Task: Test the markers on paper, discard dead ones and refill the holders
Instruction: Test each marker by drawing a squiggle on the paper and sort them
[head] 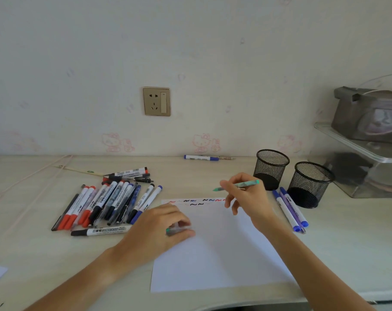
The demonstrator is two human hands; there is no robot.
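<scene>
The right hand (244,194) pinched an uncapped teal pen (237,185) above the scribbled paper (215,250); the left hand (161,225), resting on the sheet, curled its fingers round the clear cap (178,230).

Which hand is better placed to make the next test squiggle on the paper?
Right hand: it holds the uncapped green pen, tip just above the paper. The left hand holds the cap and rests on the sheet.

The left hand (161,227) is covering part of a blurred, clear green-tipped cap (178,229). The right hand (246,198) is hiding some coloured test squiggles (197,202) on the white paper sheet (213,254). The grey zippered pouch (370,115) is being cut off by the right picture edge.
</scene>
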